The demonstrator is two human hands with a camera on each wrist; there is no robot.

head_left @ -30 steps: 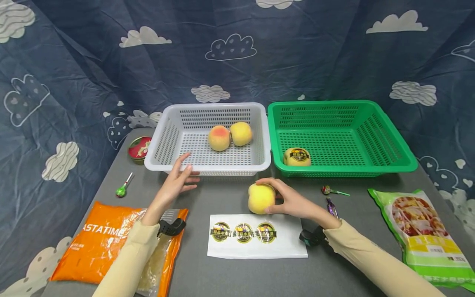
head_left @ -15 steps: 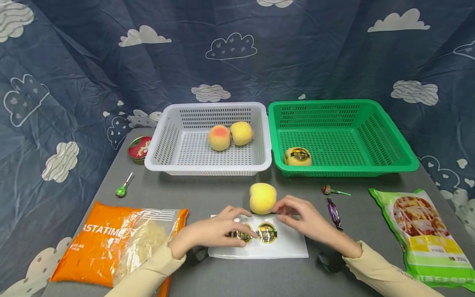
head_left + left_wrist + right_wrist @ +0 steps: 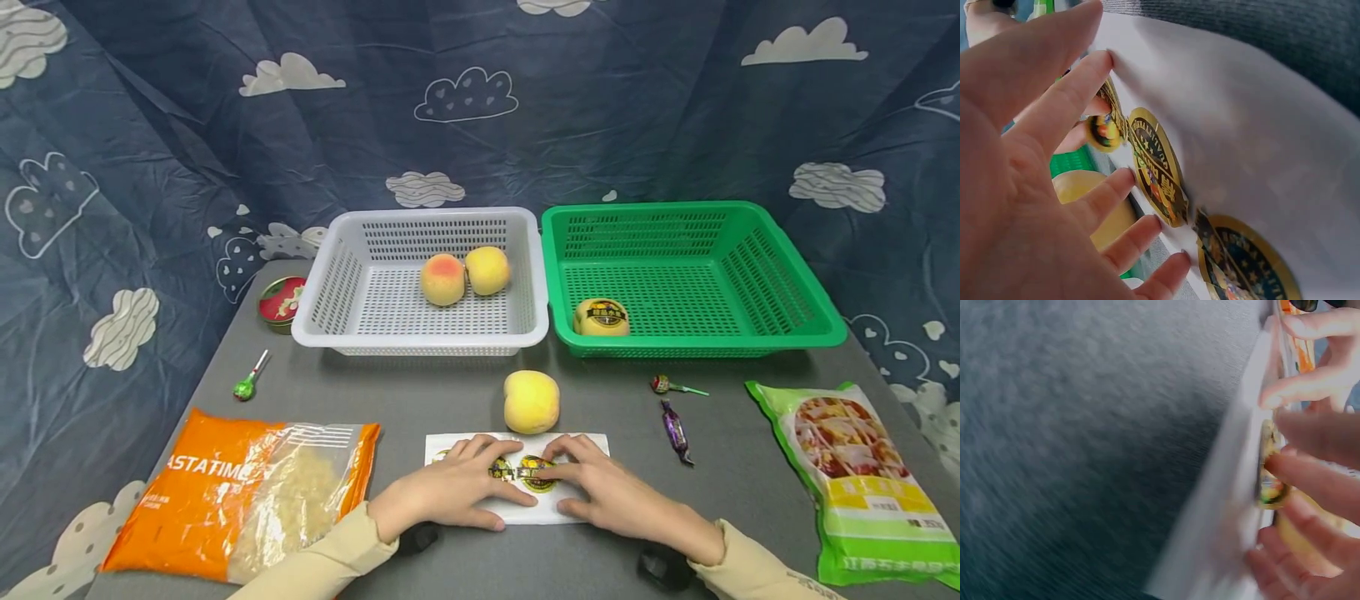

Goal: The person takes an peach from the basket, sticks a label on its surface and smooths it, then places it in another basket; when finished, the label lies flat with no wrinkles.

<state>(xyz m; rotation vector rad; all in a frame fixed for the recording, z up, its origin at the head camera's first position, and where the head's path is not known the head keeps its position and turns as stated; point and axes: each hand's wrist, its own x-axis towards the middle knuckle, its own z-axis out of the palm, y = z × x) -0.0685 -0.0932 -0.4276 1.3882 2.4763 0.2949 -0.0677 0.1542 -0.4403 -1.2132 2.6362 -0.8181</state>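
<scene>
A white sheet [image 3: 551, 508] bearing round black-and-gold stickers [image 3: 1157, 169] lies on the table. My left hand [image 3: 468, 483] rests on its left part with fingers spread, partly covering the stickers. My right hand [image 3: 611, 492] touches the sheet's right part, one fingertip on the rightmost sticker [image 3: 536, 473]. Whether that sticker's edge is lifted, I cannot tell. Just beyond the sheet sits a yellow peach [image 3: 532, 402], touched by neither hand. Two more peaches [image 3: 443, 279] lie in the white basket [image 3: 420, 340]. A peach with a sticker [image 3: 602, 317] lies in the green basket [image 3: 705, 342].
An orange bag [image 3: 195, 492] lies at the left, below a green lollipop [image 3: 244, 388] and a red-topped tin [image 3: 282, 302]. On the right are another lollipop [image 3: 662, 384], a purple-wrapped candy [image 3: 677, 432] and a green food bag [image 3: 862, 483]. A cloud-patterned curtain [image 3: 637, 133] hangs behind.
My right hand has let go of the yellow peach beyond the sheet and moved down onto the sheet. My left hand has come from beside the white basket to the sheet's left part.
</scene>
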